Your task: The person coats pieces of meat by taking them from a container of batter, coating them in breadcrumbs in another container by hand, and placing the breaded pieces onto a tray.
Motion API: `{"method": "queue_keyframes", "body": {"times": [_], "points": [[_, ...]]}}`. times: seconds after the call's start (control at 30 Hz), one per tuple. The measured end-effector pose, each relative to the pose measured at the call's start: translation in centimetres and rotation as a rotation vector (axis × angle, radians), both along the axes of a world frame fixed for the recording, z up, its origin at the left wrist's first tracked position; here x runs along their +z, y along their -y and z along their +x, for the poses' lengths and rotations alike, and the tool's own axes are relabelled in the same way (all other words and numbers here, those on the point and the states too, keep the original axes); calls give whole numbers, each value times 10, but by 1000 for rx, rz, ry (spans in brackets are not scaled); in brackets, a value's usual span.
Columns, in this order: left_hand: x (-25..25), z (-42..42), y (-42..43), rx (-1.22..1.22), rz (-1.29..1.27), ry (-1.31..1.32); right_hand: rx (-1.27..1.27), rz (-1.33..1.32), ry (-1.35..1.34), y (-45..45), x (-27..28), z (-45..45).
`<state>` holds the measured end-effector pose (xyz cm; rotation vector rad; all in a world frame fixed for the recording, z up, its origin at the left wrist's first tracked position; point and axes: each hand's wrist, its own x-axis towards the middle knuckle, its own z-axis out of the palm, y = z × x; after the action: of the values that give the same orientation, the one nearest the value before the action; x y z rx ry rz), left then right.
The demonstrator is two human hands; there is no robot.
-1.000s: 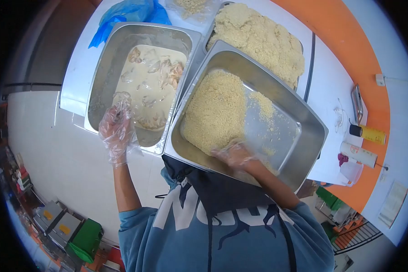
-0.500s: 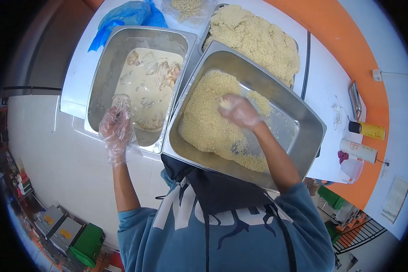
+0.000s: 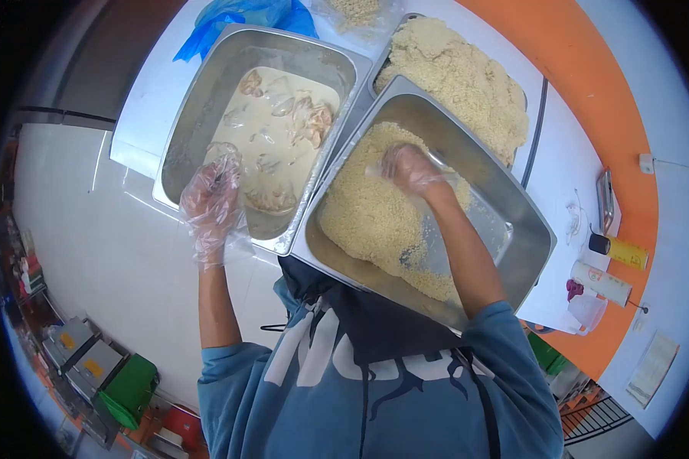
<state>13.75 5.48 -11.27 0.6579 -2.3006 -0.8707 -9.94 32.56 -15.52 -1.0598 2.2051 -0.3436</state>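
My left hand (image 3: 210, 195), in a clear plastic glove, hangs over the near left rim of a steel pan (image 3: 177, 145). Its fingers are loosely curled, and whatever lies inside them is hidden. Inside that pan, pale pieces that look like raw meat (image 3: 312, 122) lie in creamy batter (image 3: 272, 141). My right hand (image 3: 412, 168), also in a clear glove, reaches down to yellowish crumbs (image 3: 367, 214) in a second, tilted-looking steel pan (image 3: 505, 264). The back of this hand faces up; its fingertips are hidden under it or among the crumbs.
Another tray heaped with crumbs (image 3: 463, 80) stands behind the right pan. At the back are a blue plastic bag (image 3: 245, 19) and a clear bag of crumbs (image 3: 354, 11). A yellow can (image 3: 628, 252) and a white roll (image 3: 601, 283) lie at the right edge.
The view has shifted, so the pans appear further right. My right hand has turned over and moved toward the far side of the crumbs. My left hand stays by the batter pan's rim.
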Motion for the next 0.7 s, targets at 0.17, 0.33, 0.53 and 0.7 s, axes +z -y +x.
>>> {"method": "queue_keyframes", "body": {"times": [0.17,0.33,0.53,0.7], "points": [[0,2,1,-48,57,14,-140,26,115,-9,17,18],[-3,4,5,-91,-89,7,-23,-134,-80,-35,-13,76],[2,1,1,-33,-26,100,141,-93,-231,-63,-47,120],[2,4,4,-88,-86,64,-51,-247,46,-66,-5,125]]}}
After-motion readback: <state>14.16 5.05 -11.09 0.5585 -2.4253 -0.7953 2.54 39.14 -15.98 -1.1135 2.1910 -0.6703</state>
